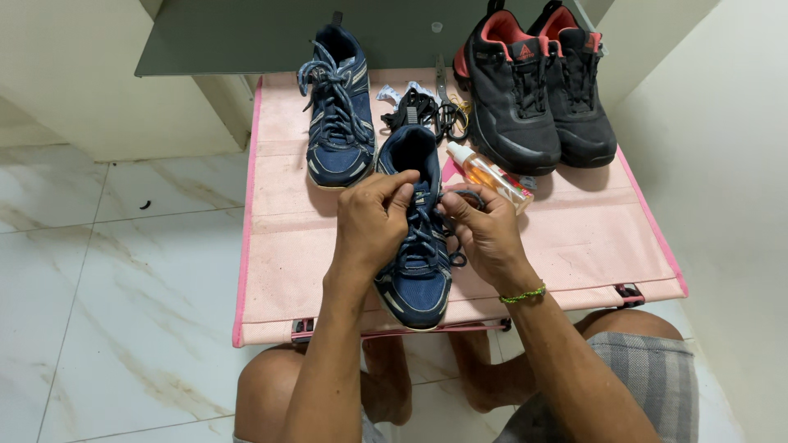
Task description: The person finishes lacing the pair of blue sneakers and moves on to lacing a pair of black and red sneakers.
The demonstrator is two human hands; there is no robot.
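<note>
A navy blue sneaker point(417, 283) lies toe toward me on a small pink folding table point(574, 238). My left hand point(371, 223) rests over its left side and pinches the grey-blue lace near the top eyelets. My right hand point(486, 231), with a green cord bracelet on the wrist, grips the same lace on the shoe's right side. The matching navy sneaker point(338, 111) stands at the table's back left, its laces loose.
A pair of black sneakers with red linings point(533, 90) stands at the back right. A small bottle of orange liquid point(491, 176) lies beside the held shoe. A heap of black laces and scissors point(427, 111) sits behind it. White marble floor surrounds the table.
</note>
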